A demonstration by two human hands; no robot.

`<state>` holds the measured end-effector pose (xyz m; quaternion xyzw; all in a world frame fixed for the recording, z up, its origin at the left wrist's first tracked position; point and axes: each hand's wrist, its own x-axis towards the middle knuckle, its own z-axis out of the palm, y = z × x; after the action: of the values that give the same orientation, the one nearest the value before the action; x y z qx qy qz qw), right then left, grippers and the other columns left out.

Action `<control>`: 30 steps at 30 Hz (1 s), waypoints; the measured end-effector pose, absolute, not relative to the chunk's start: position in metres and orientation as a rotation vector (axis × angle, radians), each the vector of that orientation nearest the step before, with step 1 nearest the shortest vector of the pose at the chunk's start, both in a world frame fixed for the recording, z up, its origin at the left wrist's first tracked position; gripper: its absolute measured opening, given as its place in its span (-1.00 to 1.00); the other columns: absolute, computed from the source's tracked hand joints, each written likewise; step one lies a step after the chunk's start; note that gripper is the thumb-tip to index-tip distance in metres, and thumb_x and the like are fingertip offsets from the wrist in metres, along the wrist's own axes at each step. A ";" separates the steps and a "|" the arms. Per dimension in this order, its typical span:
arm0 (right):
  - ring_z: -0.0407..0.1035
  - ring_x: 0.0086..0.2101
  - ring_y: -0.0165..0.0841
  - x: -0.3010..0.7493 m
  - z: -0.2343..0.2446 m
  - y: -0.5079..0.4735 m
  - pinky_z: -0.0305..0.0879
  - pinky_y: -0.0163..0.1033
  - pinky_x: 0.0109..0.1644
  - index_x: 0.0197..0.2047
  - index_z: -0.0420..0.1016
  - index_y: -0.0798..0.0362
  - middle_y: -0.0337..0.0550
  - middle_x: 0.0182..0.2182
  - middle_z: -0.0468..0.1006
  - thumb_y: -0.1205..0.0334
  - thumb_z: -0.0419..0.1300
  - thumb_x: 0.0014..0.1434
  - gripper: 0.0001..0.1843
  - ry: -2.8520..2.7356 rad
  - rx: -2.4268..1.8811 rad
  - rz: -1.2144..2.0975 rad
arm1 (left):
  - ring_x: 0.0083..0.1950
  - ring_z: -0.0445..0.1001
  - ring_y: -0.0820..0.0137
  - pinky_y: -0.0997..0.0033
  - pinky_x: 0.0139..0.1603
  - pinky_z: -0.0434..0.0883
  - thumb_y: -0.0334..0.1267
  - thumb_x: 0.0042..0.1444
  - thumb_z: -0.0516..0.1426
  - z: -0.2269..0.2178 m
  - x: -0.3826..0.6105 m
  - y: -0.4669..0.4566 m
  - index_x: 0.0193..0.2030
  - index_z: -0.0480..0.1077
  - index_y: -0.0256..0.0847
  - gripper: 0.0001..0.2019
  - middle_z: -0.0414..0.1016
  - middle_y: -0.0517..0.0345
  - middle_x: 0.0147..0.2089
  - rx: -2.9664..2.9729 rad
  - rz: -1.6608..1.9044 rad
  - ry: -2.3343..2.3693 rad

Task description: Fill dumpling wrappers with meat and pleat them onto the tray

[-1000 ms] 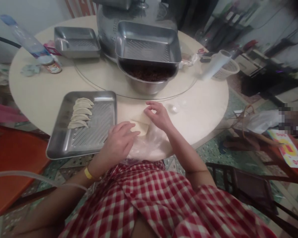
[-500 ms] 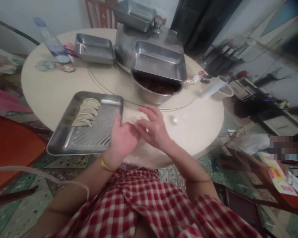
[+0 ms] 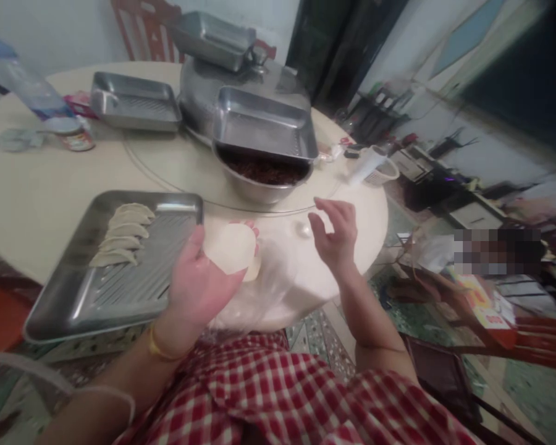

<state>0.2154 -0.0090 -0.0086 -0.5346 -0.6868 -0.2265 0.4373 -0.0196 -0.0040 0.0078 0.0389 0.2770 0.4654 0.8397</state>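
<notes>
My left hand (image 3: pixel 199 281) is palm up above the table's near edge, with a round pale dumpling wrapper (image 3: pixel 231 248) lying across its fingers. My right hand (image 3: pixel 336 235) hovers to the right of it with fingers apart and slightly curled, holding nothing. Under both hands lies a clear plastic bag (image 3: pixel 269 290) holding more wrappers. Left of my left hand a steel tray (image 3: pixel 74 296) holds several folded dumplings (image 3: pixel 120 235) in a column. Beyond the hands stands a metal bowl of dark filling (image 3: pixel 262 173), partly covered by another steel tray (image 3: pixel 264 123).
The round beige table (image 3: pixel 37 198) also carries a third tray (image 3: pixel 134 108), a large steel pot with a lid (image 3: pixel 222 80), a plastic bottle (image 3: pixel 28 89), a small tin (image 3: pixel 76 139) and a white basket (image 3: pixel 380 173). A dark chair (image 3: pixel 449 383) stands at the right.
My left hand has turned palm up and lifted one wrapper off the bag. My right hand has drawn away to the right and opened. The view has swung to the right.
</notes>
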 end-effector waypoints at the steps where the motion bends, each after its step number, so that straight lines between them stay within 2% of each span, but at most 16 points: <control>1: 0.41 -0.19 -0.22 0.228 -0.003 0.002 0.37 -0.02 -0.02 0.04 0.51 0.01 -0.05 -0.24 0.58 0.17 0.12 0.33 -0.73 -1.716 -1.386 -0.570 | 0.12 0.54 0.13 0.18 0.03 0.53 -0.07 0.41 -0.20 0.009 -0.018 -0.002 0.34 0.16 -0.46 -0.44 0.54 -0.24 0.11 0.094 0.975 0.598; 5: 0.36 -0.18 -0.16 0.259 0.009 0.049 0.34 -0.01 -0.02 0.05 0.55 0.07 0.01 -0.23 0.58 0.09 0.17 0.29 -0.65 -1.936 -1.570 -0.395 | 0.12 0.55 0.14 0.21 -0.01 0.56 -0.12 0.40 -0.16 0.010 -0.013 0.004 0.38 0.16 -0.38 -0.47 0.52 -0.20 0.16 0.103 0.925 0.611; 9: 0.36 -0.25 -0.22 0.258 0.012 0.087 0.29 -0.07 -0.01 -0.05 0.62 0.11 -0.02 -0.30 0.59 0.20 0.15 0.30 -0.72 -2.124 -1.558 -0.180 | 0.09 0.58 0.22 0.25 0.00 0.56 -0.23 0.38 -0.13 0.007 -0.009 0.009 0.35 0.24 -0.21 -0.54 0.55 -0.08 0.15 0.082 0.909 0.611; 12: 0.36 -0.25 -0.27 0.246 0.014 0.109 0.25 -0.15 -0.02 -0.13 0.62 0.10 -0.07 -0.31 0.61 0.28 0.13 0.29 -0.77 -2.143 -1.507 -0.053 | 0.08 0.59 0.25 0.30 0.00 0.57 -0.28 0.37 -0.11 0.008 -0.008 0.012 0.30 0.30 -0.18 -0.57 0.56 -0.04 0.14 0.061 0.896 0.629; 17: 0.30 -0.30 -0.28 0.228 0.021 0.131 0.17 -0.17 -0.06 -0.24 0.56 0.13 -0.10 -0.40 0.58 0.29 0.08 0.31 -0.77 -2.185 -1.459 -0.079 | 0.08 0.59 0.27 0.31 0.01 0.57 -0.26 0.36 -0.09 0.007 -0.008 0.017 0.23 0.36 -0.15 -0.61 0.59 0.00 0.11 0.074 0.898 0.656; 21: 0.31 -0.27 -0.27 0.217 0.031 0.135 0.16 -0.19 -0.05 -0.13 0.56 0.14 -0.05 -0.30 0.61 0.27 -0.03 0.39 -0.68 -2.254 -1.409 -0.193 | 0.12 0.57 0.24 0.26 0.07 0.56 -0.27 0.35 -0.07 0.002 -0.011 0.018 0.27 0.32 -0.16 -0.60 0.57 0.01 0.14 0.088 0.908 0.622; 25: 0.36 -0.17 -0.28 0.201 0.034 0.139 0.18 -0.25 -0.07 0.02 0.53 0.11 -0.08 -0.19 0.63 0.29 -0.06 0.41 -0.65 -2.330 -1.570 -0.138 | 0.11 0.58 0.23 0.26 0.07 0.56 -0.29 0.35 -0.07 0.003 -0.011 0.018 0.31 0.28 -0.18 -0.57 0.55 -0.03 0.16 0.097 0.914 0.628; 30: 0.41 -0.18 -0.26 0.184 0.030 0.149 0.17 -0.24 -0.13 -0.01 0.55 0.14 -0.01 -0.21 0.62 0.33 -0.10 0.40 -0.61 -2.400 -1.663 -0.110 | 0.10 0.58 0.22 0.26 0.05 0.55 -0.28 0.35 -0.07 0.008 -0.009 0.014 0.39 0.17 -0.23 -0.52 0.52 -0.10 0.19 0.093 0.923 0.685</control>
<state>0.1843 0.1494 0.0300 -0.5656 -0.8165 -0.0373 0.1098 -0.0095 0.0143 0.0077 0.0438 0.3240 0.4362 0.8384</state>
